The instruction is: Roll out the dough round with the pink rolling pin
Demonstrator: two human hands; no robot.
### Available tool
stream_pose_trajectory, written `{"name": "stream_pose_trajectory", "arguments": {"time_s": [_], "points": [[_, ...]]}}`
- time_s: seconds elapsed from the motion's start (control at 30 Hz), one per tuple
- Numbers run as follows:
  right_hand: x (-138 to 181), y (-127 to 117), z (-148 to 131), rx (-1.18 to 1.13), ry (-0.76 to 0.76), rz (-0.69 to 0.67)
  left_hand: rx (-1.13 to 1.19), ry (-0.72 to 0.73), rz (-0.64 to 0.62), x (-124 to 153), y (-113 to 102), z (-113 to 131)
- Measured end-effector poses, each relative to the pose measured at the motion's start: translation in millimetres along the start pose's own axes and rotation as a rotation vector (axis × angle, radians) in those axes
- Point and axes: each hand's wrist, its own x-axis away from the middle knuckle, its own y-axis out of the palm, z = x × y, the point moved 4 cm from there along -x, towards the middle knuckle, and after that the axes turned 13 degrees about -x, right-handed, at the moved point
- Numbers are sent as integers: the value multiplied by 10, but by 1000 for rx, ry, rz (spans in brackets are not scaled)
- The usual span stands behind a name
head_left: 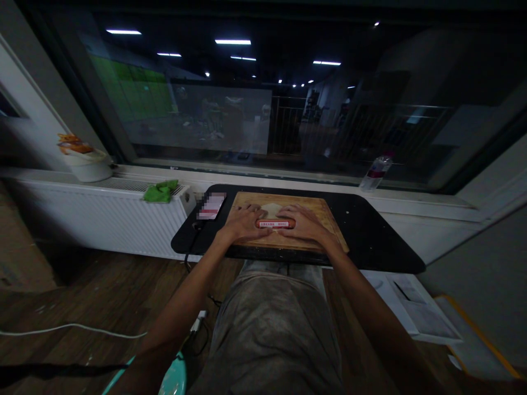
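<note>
A wooden board [325,211] lies on a small black table [370,230] in front of me. A pale flat piece of dough [269,209] rests on the board. Both hands press on a red rolling pin [275,223] lying crosswise just below the dough. My left hand [244,223] lies flat over the pin's left end, fingers stretched forward. My right hand [302,222] lies flat over its right end in the same way.
A phone [212,206] with a cable lies on the table's left part. A plastic bottle [375,173] stands on the windowsill at right. A green cloth [161,191] sits on the radiator, a white pot [88,164] further left. Papers [405,299] lie on the floor.
</note>
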Motion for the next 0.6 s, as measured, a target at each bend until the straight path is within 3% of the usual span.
{"name": "stream_pose_trajectory", "arguments": {"time_s": [0.6], "points": [[-13,19,23,-46,-32,16,-9,3,-3,-11,-6,16]]}}
